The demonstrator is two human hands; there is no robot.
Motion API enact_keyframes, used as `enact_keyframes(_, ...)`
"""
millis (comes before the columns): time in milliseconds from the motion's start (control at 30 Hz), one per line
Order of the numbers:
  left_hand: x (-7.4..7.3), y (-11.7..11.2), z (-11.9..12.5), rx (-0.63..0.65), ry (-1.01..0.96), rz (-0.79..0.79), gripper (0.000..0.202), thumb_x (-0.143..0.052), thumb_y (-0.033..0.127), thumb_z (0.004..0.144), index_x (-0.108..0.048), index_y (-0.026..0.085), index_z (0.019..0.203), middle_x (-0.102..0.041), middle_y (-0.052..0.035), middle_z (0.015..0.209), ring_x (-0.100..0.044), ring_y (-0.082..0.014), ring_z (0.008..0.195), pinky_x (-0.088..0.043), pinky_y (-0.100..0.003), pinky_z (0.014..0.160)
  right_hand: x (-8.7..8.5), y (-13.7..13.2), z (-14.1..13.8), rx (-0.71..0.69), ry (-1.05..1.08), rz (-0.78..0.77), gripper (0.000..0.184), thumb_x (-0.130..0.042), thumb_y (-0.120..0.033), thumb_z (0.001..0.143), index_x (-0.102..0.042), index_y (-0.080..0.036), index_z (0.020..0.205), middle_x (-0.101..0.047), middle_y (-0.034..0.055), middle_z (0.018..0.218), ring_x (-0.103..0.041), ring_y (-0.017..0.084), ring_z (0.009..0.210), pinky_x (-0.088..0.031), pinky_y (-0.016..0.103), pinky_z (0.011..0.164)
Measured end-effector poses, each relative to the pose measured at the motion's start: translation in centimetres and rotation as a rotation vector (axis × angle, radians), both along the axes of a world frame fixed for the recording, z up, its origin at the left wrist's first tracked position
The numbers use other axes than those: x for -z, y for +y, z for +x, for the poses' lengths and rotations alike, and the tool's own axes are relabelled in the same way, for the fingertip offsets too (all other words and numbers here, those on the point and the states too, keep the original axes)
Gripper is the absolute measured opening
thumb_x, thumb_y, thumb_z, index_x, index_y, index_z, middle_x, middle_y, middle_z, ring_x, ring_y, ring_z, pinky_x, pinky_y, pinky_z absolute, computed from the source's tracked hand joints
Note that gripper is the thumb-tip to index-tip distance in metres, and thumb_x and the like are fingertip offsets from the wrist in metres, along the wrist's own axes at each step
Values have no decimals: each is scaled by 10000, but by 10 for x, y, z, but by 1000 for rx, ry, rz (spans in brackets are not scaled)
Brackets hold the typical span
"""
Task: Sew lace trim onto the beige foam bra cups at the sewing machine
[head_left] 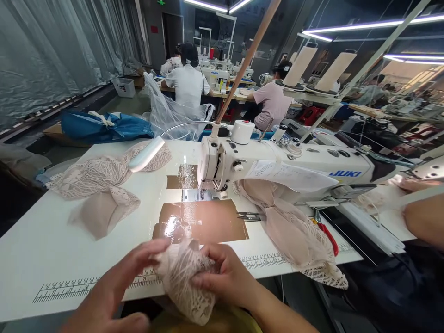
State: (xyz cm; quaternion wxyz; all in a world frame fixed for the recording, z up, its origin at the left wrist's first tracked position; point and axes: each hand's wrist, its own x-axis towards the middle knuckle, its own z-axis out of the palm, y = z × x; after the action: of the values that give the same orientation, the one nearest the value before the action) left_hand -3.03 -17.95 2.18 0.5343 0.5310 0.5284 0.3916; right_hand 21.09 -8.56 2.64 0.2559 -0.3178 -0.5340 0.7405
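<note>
A bunched piece of beige lace fabric (185,282) hangs over the table's front edge. My right hand (225,275) grips it from the right, thumb and fingers closed on the cloth. On its left side, my left hand (118,282) has thumb and fingers spread wide; the fingertips are at the lace, and whether they touch it I cannot tell. Behind both hands stands a white JUKI sewing machine (277,162), its needle area lit above a brown taped patch (204,219). More lace cup pieces (93,175) lie on the left of the table.
Another lace garment (291,222) lies under the machine arm, near black tweezers (251,216) and a red-handled tool (328,238). A lamp (147,155) reaches over the table (41,259). A blue bag (104,125) sits behind. A co-worker's arm (425,212) shows at right; others sit beyond.
</note>
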Motion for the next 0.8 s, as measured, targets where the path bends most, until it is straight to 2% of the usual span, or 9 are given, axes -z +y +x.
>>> enact_keyframes(33, -4, 6, 4, -41, 79, 16, 693, -794, 380, 652, -539, 306, 1292, -554, -47, 1347, -460, -317, 1263, -381, -395, 1078, -1, -3, -3, -71, -5, 37, 304, -828, -367, 635, -635, -150, 725, -537, -37, 672, -434, 89, 583, -344, 202, 544)
enact_keyframes(67, -8, 11, 10, -42, 134, 12, 745, -797, 361, 655, -498, 301, 1334, -538, -51, 1367, -452, -318, 1275, -383, -390, 1075, -1, -5, -6, -118, -4, 82, 279, -794, -374, 684, -632, -150, 716, -522, -40, 657, -422, 87, 579, -337, 202, 541)
enact_keyframes(100, -11, 16, 17, -7, 146, -6, 698, -768, 364, 697, -496, 284, 1336, -566, -60, 1331, -498, -308, 1231, -424, -375, 1036, 0, -7, -8, -128, 3, 142, 263, -753, -380, 732, -626, -151, 704, -515, -39, 651, -423, 91, 585, -338, 206, 546)
enact_keyframes(167, -15, 23, 30, 97, 104, -33, 470, -653, 388, 816, -567, 238, 1253, -658, -63, 1149, -612, -260, 1040, -506, -318, 896, 2, -9, -12, -68, 16, 285, 263, -692, -381, 789, -610, -158, 678, -545, -18, 694, -466, 111, 637, -367, 222, 590)
enact_keyframes(267, -17, 24, 38, 171, 95, -14, 288, -564, 392, 881, -653, 200, 1077, -683, -30, 893, -630, -197, 800, -515, -252, 732, 7, -8, -15, 54, 13, 412, 267, -662, -364, 805, -570, -171, 646, -605, 19, 777, -528, 143, 713, -404, 249, 653)
enact_keyframes(333, -17, 22, 37, 178, 123, 4, 249, -561, 377, 886, -660, 201, 1033, -677, -19, 854, -623, -187, 777, -508, -238, 717, 8, -8, -16, 79, -5, 396, 258, -647, -333, 804, -535, -176, 633, -609, 19, 750, -530, 139, 684, -407, 247, 632)
enact_keyframes(467, -15, 20, 31, 139, 193, 35, 230, -571, 358, 888, -623, 221, 1066, -679, -14, 933, -629, -184, 841, -497, -221, 764, 9, -9, -19, 88, -98, 316, 220, -622, -279, 778, -509, -173, 621, -546, -9, 642, -466, 112, 591, -369, 227, 552)
enact_keyframes(600, -17, 25, 32, 110, 285, 54, 187, -547, 369, 905, -627, 210, 957, -675, -14, 894, -611, -171, 797, -477, -204, 718, 9, -10, -22, 86, -163, 280, 206, -626, -263, 745, -514, -162, 606, -504, -22, 606, -424, 98, 563, -336, 216, 516)
enact_keyframes(800, -14, 35, 37, 118, 136, 2, 338, -463, 437, 937, -641, 168, 836, -612, -27, 756, -535, -155, 691, -436, -217, 619, 11, -2, -16, 59, -190, 244, 199, -664, -296, 748, -569, -152, 648, -506, -34, 589, -405, 87, 542, -319, 204, 497)
